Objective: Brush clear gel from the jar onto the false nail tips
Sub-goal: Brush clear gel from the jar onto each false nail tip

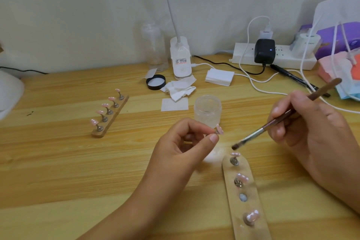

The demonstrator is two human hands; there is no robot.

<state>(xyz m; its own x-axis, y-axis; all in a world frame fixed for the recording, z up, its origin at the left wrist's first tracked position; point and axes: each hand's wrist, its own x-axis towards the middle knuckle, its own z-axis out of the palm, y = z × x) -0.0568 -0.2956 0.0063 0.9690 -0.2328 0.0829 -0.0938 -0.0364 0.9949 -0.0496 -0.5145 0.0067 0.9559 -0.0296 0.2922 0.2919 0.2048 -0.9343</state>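
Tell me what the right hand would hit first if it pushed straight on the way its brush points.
Most likely the table, between the left hand and the near nail strip: the right hand aims its brush down-left. Depth is unclear.

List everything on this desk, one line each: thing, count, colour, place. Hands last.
jar: one, frosted clear, open, desk centre.
jar lid: one, black, behind the jar, leftward.
near nail stand: one, wooden, front right; three pink tips, one bare magnet.
far nail stand: one, wooden, left; five pink tips.
held nail tip: one, pink, between left thumb and finger.
brush: one, brown handle, in right hand, bristles by the near nail stand's far end.
wipes: several, white, behind the jar.
lamp: one, white, back centre.
power strip: one, white, back right, black adapter plugged in.
desk: one, light wood.
left hand: one, pinches the held nail tip.
right hand: one, holds the brush.
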